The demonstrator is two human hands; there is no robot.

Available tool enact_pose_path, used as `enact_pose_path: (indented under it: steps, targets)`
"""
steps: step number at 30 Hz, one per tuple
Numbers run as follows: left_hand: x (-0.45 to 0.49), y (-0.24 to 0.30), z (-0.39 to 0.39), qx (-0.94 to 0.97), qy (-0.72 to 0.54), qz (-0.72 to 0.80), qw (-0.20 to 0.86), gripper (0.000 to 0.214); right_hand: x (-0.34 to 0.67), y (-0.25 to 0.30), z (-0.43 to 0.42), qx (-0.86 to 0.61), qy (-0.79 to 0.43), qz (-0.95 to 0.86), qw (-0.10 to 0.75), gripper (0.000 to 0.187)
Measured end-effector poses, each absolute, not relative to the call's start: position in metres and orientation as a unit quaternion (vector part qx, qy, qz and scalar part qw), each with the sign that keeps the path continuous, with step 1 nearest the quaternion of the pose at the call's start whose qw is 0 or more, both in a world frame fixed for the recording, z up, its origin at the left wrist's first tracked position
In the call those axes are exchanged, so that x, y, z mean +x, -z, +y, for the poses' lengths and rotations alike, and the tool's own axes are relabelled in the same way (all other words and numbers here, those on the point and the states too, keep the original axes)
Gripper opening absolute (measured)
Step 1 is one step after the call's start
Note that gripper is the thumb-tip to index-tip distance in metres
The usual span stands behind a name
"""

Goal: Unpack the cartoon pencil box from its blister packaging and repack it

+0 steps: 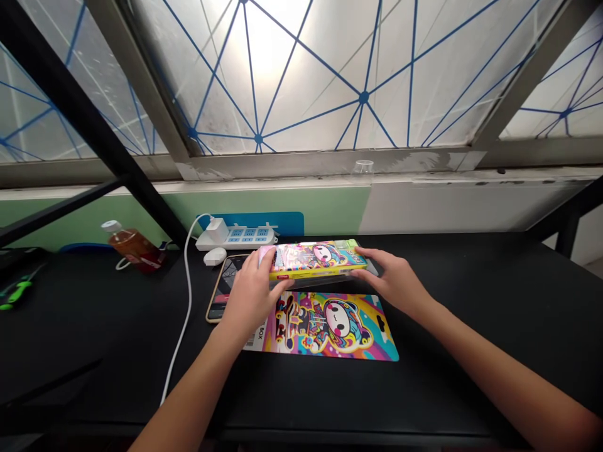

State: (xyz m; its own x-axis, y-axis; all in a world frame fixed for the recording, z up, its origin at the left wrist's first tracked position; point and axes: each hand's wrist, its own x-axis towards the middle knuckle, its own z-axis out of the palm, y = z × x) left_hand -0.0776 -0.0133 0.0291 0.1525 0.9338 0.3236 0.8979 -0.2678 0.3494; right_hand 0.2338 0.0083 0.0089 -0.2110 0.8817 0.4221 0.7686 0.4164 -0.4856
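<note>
A colourful cartoon-printed pencil box point(313, 256) with a yellow side is held level between my two hands. My left hand point(253, 285) grips its left end, fingers on top and thumb along the near side. At the right end, my right hand point(389, 276) pinches it between thumb and fingers. Just nearer to me, a flat printed card point(330, 326) with a matching cartoon figure lies on the black table; its left edge is partly hidden by my left hand. Some clear plastic shows beneath the box, though its shape is hard to make out.
A phone point(220, 292) lies left of the box, partly covered by my left hand. Behind it are a small white object point(215, 256) and a power strip point(247, 236) with a plugged-in charger and white cable point(189, 282). A drink bottle point(134, 246) stands at far left near green-handled pliers point(17, 293).
</note>
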Motion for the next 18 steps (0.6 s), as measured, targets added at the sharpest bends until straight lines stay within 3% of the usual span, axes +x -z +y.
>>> enact_pose_path:
  steps: [9,15,18]
  targets:
    - [-0.074,0.007,-0.014,0.760,-0.165,0.629,-0.004,0.056,0.224,0.033,0.020,-0.504,0.008,-0.828,0.246,0.042]
    - [-0.049,-0.002,-0.017,0.795,-0.175,0.581,-0.031,0.052,0.213,0.012,-0.004,-0.375,0.023,-0.879,0.295,0.028]
    - [-0.030,-0.010,-0.011,0.814,-0.164,0.557,-0.005,0.055,0.197,0.011,-0.024,-0.311,-0.019,-0.910,0.273,0.022]
